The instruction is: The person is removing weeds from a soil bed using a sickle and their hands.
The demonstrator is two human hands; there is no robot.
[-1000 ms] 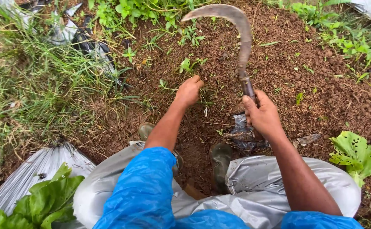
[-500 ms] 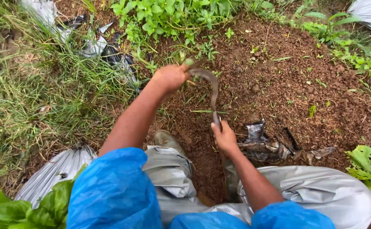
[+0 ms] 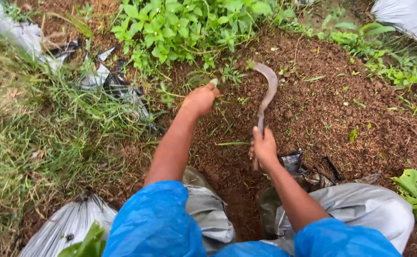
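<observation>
Fingers of the right hand (image 3: 264,148) are wrapped tight around the handle of a sickle (image 3: 265,97), whose curved, rusty blade rises away from the person and hooks left above the bare brown soil (image 3: 322,114). Fingers of the left hand (image 3: 201,99) are bunched shut on a small tuft of green weeds (image 3: 214,83) at the near edge of the leafy patch (image 3: 184,24).

Near the viewer, blue sleeves and grey trousers (image 3: 361,209) frame a stretch of earth already largely stripped of growth, with only scattered seedlings and scraps of torn black plastic (image 3: 308,171) on it. Farther off, the dense leafy patch and the long grass (image 3: 37,133) at left stand uncut, so by this evidence the weeding is partly done, with the thickest growth remaining. Silver-grey sheeting (image 3: 408,16) lies at the far right corner.

Compared with half a second earlier, the left hand has dropped lower and nearer the sickle, and the blade, then hidden close beside that hand, now stands clear and upright to its right.
</observation>
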